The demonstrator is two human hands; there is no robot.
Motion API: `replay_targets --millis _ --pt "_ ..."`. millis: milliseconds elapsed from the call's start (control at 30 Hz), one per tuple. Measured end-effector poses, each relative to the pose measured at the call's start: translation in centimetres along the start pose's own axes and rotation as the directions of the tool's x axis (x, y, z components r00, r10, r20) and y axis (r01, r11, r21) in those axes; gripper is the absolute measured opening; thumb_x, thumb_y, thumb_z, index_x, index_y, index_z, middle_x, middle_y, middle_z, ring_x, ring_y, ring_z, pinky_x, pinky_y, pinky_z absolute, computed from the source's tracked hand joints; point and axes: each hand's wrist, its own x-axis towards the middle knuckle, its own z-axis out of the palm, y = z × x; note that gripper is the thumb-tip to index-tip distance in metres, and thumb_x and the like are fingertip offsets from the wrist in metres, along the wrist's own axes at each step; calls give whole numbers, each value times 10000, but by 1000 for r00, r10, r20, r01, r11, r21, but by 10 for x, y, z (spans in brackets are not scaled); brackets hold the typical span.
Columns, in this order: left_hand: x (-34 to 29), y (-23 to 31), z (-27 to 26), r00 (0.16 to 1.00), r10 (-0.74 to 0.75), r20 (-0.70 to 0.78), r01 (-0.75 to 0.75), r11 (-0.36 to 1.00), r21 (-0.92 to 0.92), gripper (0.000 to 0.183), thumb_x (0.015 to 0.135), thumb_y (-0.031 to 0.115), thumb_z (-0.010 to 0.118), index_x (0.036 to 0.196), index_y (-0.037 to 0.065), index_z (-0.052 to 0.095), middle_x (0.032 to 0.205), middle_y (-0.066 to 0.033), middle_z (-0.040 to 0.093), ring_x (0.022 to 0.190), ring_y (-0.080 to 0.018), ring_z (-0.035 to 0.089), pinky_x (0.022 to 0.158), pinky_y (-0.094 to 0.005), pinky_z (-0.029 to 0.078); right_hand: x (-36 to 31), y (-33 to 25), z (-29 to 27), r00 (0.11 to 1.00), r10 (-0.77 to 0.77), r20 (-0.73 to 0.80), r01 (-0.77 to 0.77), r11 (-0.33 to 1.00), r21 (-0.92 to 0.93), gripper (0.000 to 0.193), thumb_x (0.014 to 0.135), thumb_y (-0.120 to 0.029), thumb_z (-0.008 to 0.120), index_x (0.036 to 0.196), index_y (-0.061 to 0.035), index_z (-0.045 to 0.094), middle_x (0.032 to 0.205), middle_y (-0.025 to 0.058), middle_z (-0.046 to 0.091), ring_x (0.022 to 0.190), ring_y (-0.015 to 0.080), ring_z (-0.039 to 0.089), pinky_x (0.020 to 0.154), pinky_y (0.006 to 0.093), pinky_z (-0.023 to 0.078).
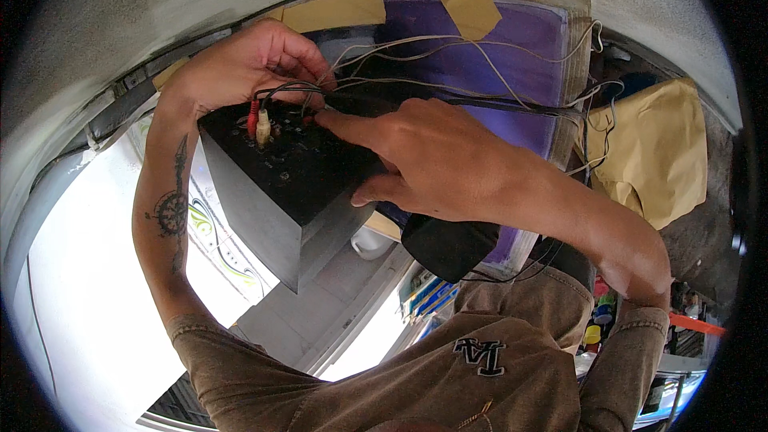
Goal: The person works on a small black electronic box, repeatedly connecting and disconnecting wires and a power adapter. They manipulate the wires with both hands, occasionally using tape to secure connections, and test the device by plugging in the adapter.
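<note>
A black speaker box (336,168) is tilted in front of me, its panel of sockets turned up. A red plug (253,118) and a white plug (262,130) sit in that panel, with thin black cables looping from them. My left hand (268,60) is closed at the far edge of the panel, its fingertips pinching a thin pale wire (330,72). With the index finger stretched onto a small reddish terminal, my right hand (428,156) steadies the box, thumb against its side edge. Its other fingers are mostly hidden.
Behind the box lies a purple panel (524,56) in a worn frame, crossed by loose pale wires. Brown paper (656,152) lies at right, and tape strips (464,4) run along the top. A smaller black box (448,244) sits below my right hand.
</note>
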Motion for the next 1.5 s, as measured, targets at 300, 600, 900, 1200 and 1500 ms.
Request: replay_targets --millis 300,600,900,1200,1500 --pt "0 1 5 997 -60 -54 58 997 -41 314 893 91 842 1167 -15 732 1017 -53 772 929 -112 720 862 -254 584 -1 1 2 999 -27 -29 27 1000 9 747 879 -267 834 1527 -68 520 711 192 706 756 398 736 756 499 562" --pt "-1 3 2 997 -71 -27 71 997 -18 330 927 73 797 1212 -61 698 1077 -113 772 1018 -177 756 909 -273 600 0 2 3 1000 -14 -20 13 1000 -13 744 878 -278 832 1525 -78 525 768 215 716 806 420 734 793 513 562" --pt "-2 0 1 999 -44 -28 44 999 1 307 924 29 781 1204 -66 698 1104 -112 766 1035 -181 755 901 -273 609 1 0 -1 1000 2 4 -2 1000 13 747 875 -269 835 1526 -76 523 746 214 709 798 428 732 780 513 561" --pt "-2 2 2 998 -53 -41 53 999 -1 275 930 1 765 1191 -60 708 1076 -104 772 997 -166 760 900 -256 614 0 -3 -4 1000 -4 10 3 1000 24 595 840 -239 849 1311 33 606 929 255 747 912 436 746 787 530 604" --pt "-2 3 1 997 -74 -28 74 997 0 279 927 55 795 1178 -44 721 1036 -96 781 977 -155 759 861 -252 602 2 -1 -2 1000 3 29 -3 1000 0 775 897 -265 818 1554 -43 474 725 216 703 789 422 739 788 508 568"
